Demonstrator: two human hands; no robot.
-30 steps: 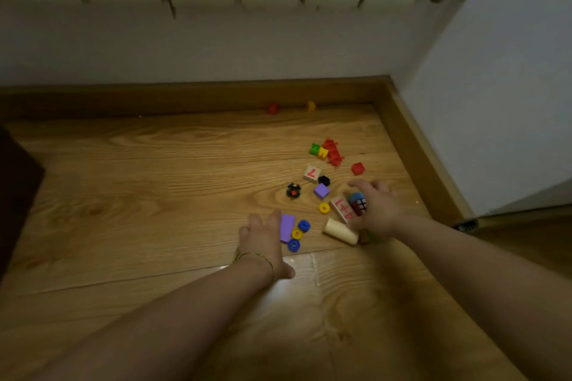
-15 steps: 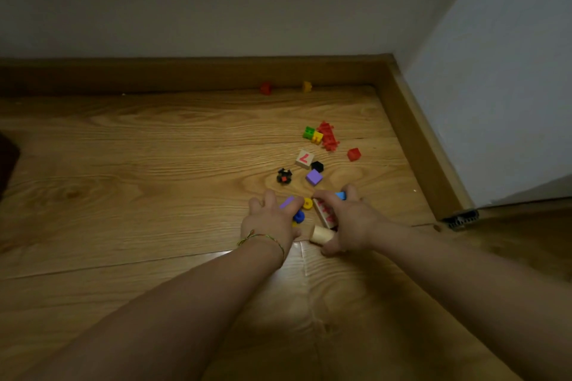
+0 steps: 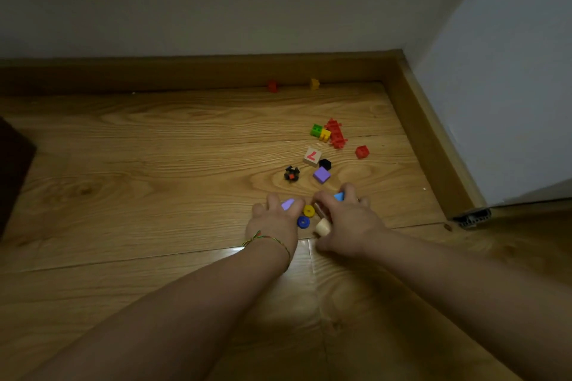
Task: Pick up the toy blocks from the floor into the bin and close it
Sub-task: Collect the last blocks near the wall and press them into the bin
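Note:
Toy blocks lie scattered on the wooden floor near the room's corner. My left hand (image 3: 274,219) curls over a flat purple block (image 3: 288,203). My right hand (image 3: 348,221) grips a wooden number block (image 3: 320,210), a blue piece (image 3: 339,196) and a cream wooden cylinder (image 3: 322,227). Between the hands lie a yellow ring (image 3: 308,211) and a blue ring (image 3: 303,222). Beyond them sit a purple cube (image 3: 321,175), a black cube (image 3: 325,164), a wooden "7" cube (image 3: 312,156), a black-and-red piece (image 3: 291,173), a red cube (image 3: 361,152) and a green, yellow and red cluster (image 3: 328,132). No bin is in view.
A red block (image 3: 272,85) and a yellow block (image 3: 314,83) rest against the far skirting board (image 3: 185,74). White walls meet in a corner at the right. A dark object (image 3: 12,170) sits at the left edge. A radiator hangs above.
Both hands have drawn closer together over the blocks. My right hand moved left and gathered the number block, blue piece and cylinder; my left hand closed over the purple block.

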